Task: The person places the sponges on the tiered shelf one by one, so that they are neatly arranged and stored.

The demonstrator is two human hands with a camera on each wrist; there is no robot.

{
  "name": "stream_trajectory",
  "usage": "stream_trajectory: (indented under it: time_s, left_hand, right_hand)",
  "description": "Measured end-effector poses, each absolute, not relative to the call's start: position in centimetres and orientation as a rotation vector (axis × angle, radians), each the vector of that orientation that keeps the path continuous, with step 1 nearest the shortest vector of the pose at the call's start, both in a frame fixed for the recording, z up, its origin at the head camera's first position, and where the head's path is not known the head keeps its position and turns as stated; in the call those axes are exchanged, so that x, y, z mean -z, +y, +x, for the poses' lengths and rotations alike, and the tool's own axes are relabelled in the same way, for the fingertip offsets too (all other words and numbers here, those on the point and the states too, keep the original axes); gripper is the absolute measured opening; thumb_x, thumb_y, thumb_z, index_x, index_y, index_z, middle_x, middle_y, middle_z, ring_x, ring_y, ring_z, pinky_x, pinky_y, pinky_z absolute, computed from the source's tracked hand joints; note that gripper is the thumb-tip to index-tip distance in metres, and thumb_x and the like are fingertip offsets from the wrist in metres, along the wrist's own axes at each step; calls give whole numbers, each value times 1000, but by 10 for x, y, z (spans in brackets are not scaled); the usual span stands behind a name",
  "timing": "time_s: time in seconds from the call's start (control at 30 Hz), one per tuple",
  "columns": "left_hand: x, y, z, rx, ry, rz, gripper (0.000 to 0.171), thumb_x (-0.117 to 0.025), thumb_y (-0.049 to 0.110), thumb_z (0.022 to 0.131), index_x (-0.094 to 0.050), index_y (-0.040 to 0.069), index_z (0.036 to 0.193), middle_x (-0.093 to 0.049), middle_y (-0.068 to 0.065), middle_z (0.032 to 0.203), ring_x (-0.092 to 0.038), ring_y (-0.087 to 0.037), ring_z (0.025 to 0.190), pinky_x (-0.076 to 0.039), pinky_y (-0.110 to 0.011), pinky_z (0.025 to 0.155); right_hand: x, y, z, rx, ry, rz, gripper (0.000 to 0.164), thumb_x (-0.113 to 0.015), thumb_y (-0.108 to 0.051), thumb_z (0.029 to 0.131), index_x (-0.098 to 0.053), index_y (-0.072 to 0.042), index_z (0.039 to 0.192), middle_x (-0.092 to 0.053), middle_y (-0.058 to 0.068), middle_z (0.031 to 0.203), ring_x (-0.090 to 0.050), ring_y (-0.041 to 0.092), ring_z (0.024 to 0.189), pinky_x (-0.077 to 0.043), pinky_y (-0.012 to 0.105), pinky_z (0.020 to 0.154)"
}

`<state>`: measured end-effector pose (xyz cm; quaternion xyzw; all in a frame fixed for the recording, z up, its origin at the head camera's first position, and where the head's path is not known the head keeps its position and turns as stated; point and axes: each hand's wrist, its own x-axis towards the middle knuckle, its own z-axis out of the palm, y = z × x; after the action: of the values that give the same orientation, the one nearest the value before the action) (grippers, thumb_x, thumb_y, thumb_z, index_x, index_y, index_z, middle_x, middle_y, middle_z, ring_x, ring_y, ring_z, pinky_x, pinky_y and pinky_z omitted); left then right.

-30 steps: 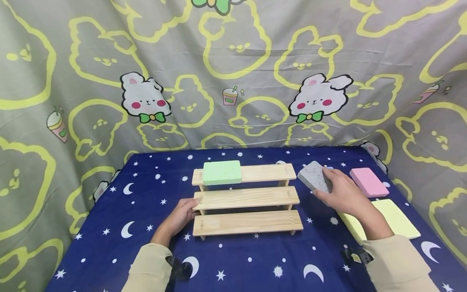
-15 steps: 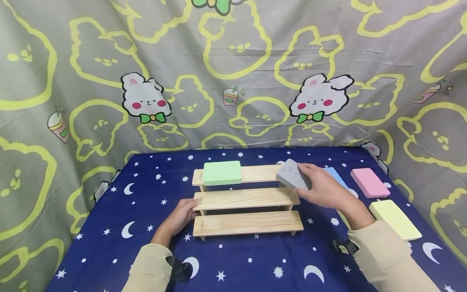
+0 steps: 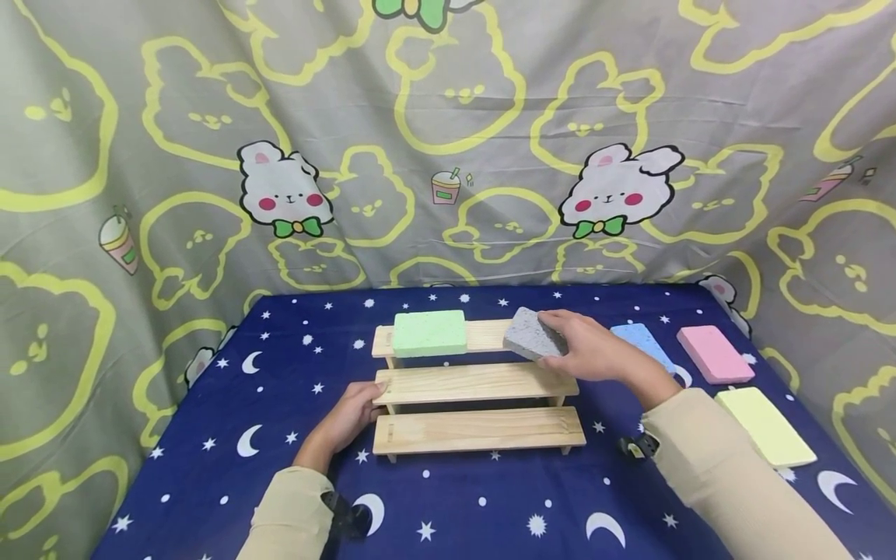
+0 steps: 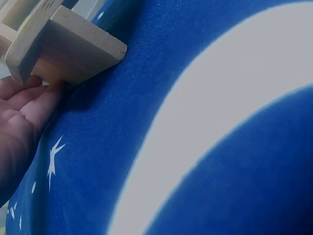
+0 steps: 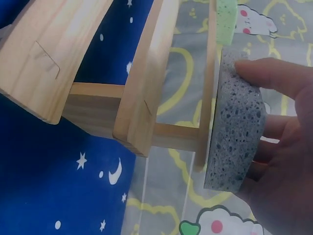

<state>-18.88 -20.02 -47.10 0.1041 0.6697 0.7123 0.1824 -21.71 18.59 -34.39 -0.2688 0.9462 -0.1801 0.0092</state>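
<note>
A three-tier wooden rack (image 3: pixel 479 429) stands mid-table, its top board bearing a green sponge (image 3: pixel 430 333) at the left. My right hand (image 3: pixel 595 348) grips a grey, pitted sponge (image 3: pixel 532 334) between thumb and fingers, over the right part of the top board. In the right wrist view the grey sponge (image 5: pixel 234 127) lies close along the top board's edge, tilted. My left hand (image 3: pixel 350 416) pinches the left end of the middle board, thumb on top. The left wrist view shows the left hand's (image 4: pixel 22 112) fingers under the wood, partly hidden behind it.
To the right on the dark blue star-patterned cloth (image 3: pixel 483 529) lie a blue sponge (image 3: pixel 640 345), a pink sponge (image 3: pixel 715 355) and a yellow sponge (image 3: pixel 766 426). A grey curtain (image 3: pixel 392 101) with cartoon prints hangs behind the table.
The right hand has carried the grey sponge leftward, from beside the rack to over its top board, uncovering the blue and yellow sponges. The left hand stays on the rack.
</note>
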Motion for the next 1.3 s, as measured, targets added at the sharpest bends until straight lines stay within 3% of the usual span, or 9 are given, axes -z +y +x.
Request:
stream_trajectory:
  time_s: [0.3, 0.93, 1.3]
  left_hand:
    - [470, -200, -188, -2032, 1861, 290, 51, -36, 18, 100, -35, -24, 128, -65, -3, 108, -61, -6, 100, -50, -24, 87]
    - [470, -198, -186, -2015, 1886, 276, 52, -37, 21, 101, -37, -23, 128, -64, -4, 108, -61, -6, 99, -50, -25, 86]
    - [469, -198, -186, -2025, 1872, 287, 51, -36, 20, 101, -36, -24, 127, -64, -2, 105, -61, -6, 98, -50, -24, 86]
  right_hand:
    - [341, 184, -228, 562, 2884, -910, 71, -71, -23, 80, -41, 8, 137, -45, 24, 138, -48, 36, 120, -42, 49, 94]
    - [326, 161, -251, 451, 2677, -978, 70, -66, -7, 80, -36, 0, 143, -33, 20, 148, -45, 31, 122, -41, 46, 98]
    - [323, 145, -256, 405, 2656, -965, 69, -65, -7, 82, -36, -7, 145, -28, 15, 152, -33, 34, 134, -36, 48, 104]
